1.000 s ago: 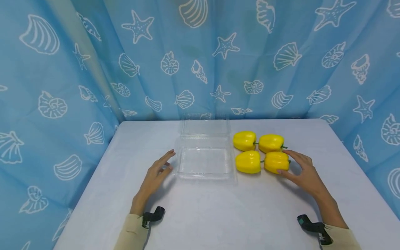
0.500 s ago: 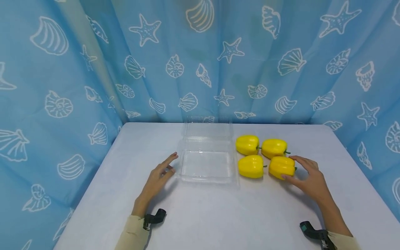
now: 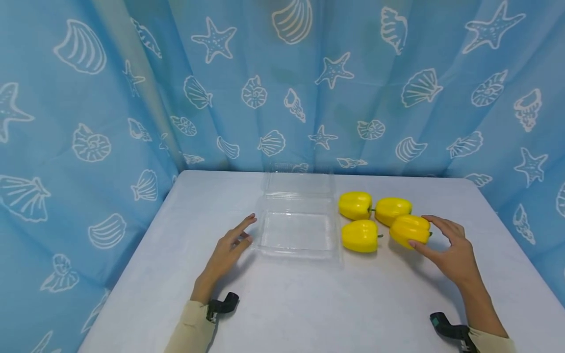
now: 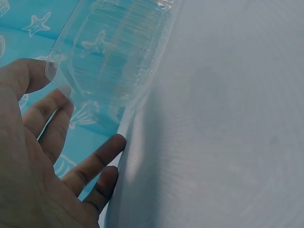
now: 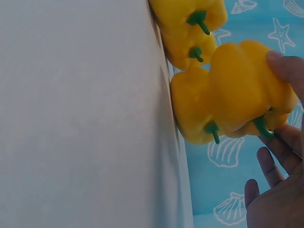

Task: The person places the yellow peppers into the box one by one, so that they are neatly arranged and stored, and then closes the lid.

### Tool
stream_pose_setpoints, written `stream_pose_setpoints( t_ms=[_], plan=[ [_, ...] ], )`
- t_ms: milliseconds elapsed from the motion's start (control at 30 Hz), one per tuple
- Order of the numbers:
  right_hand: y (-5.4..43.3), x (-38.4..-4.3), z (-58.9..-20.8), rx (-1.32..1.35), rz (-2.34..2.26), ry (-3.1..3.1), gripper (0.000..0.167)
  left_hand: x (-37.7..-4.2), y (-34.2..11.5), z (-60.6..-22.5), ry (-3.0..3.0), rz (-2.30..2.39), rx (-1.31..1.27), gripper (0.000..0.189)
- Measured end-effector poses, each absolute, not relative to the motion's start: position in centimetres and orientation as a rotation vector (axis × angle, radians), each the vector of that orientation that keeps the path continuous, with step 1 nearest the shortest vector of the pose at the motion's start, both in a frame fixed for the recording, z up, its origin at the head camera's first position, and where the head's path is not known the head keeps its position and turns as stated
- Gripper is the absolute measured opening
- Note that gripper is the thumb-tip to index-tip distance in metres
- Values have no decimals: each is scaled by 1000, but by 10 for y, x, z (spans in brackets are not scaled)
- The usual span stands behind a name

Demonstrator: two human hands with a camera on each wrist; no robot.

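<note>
A yellow bell pepper (image 3: 409,231) with a green stem is pinched between the thumb and fingers of my right hand (image 3: 454,252); in the right wrist view this pepper (image 5: 240,88) is off the white table. Three more yellow bell peppers lie close by: the front left one (image 3: 359,236), the back left one (image 3: 355,205) and the back right one (image 3: 392,211). A clear plastic clamshell box (image 3: 297,230) stands with its lid (image 3: 300,184) folded back. My left hand (image 3: 227,252) is at the box's left side, fingers loosely extended, thumb at the rim (image 4: 59,57).
The white table (image 3: 309,304) carries the box and peppers. A blue curtain (image 3: 282,68) with white shells and starfish hangs behind the back edge and along the sides. Each wrist wears a black camera mount, the left mount (image 3: 222,304) and the right mount (image 3: 450,328).
My right hand has gripped the front right bell pepper and raised it off the table, tilting it. The left hand stays beside the box. The head view has shifted slightly.
</note>
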State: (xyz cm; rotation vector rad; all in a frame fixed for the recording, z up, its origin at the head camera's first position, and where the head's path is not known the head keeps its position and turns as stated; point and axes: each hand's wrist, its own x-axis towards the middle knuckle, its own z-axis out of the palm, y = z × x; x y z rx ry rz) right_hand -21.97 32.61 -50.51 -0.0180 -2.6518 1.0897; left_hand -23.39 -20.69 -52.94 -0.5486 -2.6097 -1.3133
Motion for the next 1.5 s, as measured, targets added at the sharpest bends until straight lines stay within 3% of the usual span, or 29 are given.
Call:
stream_pose_setpoints(
  t_ms=[1500],
  plan=[
    [292, -232, -491, 37, 1064, -2568, 74, -234, -207, -532, -2653, -1316, -501, 51]
  ],
)
